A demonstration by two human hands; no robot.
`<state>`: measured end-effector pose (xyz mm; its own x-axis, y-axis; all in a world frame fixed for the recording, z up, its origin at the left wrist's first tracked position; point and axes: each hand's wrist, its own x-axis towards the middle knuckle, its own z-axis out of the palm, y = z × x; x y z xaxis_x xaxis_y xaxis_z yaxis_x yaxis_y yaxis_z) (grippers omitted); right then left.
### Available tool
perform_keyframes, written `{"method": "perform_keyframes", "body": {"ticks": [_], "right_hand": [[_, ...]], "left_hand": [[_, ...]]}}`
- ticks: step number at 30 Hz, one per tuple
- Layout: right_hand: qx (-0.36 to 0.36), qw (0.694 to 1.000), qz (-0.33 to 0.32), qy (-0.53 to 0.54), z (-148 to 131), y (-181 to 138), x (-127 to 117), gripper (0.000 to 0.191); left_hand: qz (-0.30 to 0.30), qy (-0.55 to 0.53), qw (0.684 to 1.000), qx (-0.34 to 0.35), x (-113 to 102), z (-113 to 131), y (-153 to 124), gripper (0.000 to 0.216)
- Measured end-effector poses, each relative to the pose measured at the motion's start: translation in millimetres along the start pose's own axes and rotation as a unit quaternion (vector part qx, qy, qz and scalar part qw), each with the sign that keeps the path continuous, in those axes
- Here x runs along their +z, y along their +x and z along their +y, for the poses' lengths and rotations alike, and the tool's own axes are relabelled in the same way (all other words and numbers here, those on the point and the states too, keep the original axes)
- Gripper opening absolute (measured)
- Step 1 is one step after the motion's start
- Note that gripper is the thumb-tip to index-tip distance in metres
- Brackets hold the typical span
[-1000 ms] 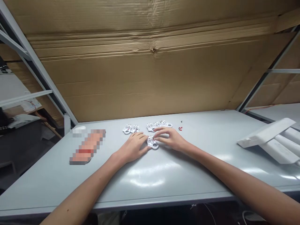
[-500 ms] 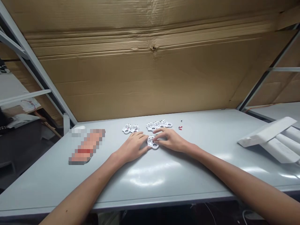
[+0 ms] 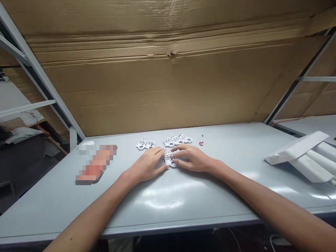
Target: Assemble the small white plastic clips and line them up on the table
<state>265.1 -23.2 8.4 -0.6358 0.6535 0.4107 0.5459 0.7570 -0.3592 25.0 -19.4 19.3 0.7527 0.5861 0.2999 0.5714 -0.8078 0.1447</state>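
A small white plastic part [image 3: 168,160] with a round ring at its front lies flat on the table between my two hands. My left hand [image 3: 150,162] grips its left side, fingers at the back and thumb at the front edge. My right hand [image 3: 193,158] is curled against the right side, fingertips on the part and partly covering the ring. Whether a tiny piece sits under those fingertips cannot be seen. Behind my hands are more white plastic parts of the same shape: a pair [image 3: 146,144] at left and several overlapping ones [image 3: 177,140] at right.
Small red pieces [image 3: 201,143] and a tiny dark piece [image 3: 202,135] lie back right. A blurred-out flat reddish object [image 3: 97,164] and a white item [image 3: 88,143] rest at left. White foam-like blocks [image 3: 301,154] stand at right. A cardboard wall [image 3: 168,94] closes the back.
My right hand's fingers have shifted slightly from the middle of the white plastic part towards its right side and ring. My left hand stays in place.
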Motion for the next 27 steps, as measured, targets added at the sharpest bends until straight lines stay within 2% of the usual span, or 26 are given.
{"method": "perform_keyframes", "body": {"ticks": [4, 7, 9, 12, 16, 22, 27], "right_hand": [[0.031, 0.999, 0.038, -0.025, 6, 1, 0, 0.026], [0.05, 0.997, 0.007, -0.058, 9, 1, -1, 0.028], [0.038, 0.996, -0.028, -0.071, 9, 1, -2, 0.028], [0.02, 0.996, -0.053, -0.068, 6, 0, -2, 0.03], [0.038, 0.997, -0.05, -0.047, 4, -3, 0, 0.029], [0.051, 0.996, -0.057, -0.054, 2, -2, 0, 0.03], [0.045, 0.995, -0.065, -0.066, 1, -1, -1, 0.03]], "left_hand": [[-0.014, -0.002, 0.999, 0.031, -8, 7, -1, 0.032], [-0.032, -0.013, 0.997, 0.071, -11, 13, -2, 0.032], [-0.042, -0.018, 0.995, 0.083, -13, 15, -3, 0.033], [-0.054, -0.004, 0.996, 0.067, -15, 12, -4, 0.038], [-0.065, 0.012, 0.997, 0.031, -16, 3, -6, 0.04], [-0.048, 0.026, 0.999, -0.001, -11, -11, -7, 0.041], [-0.072, 0.044, 0.996, -0.032, -6, -19, -5, 0.054]]}}
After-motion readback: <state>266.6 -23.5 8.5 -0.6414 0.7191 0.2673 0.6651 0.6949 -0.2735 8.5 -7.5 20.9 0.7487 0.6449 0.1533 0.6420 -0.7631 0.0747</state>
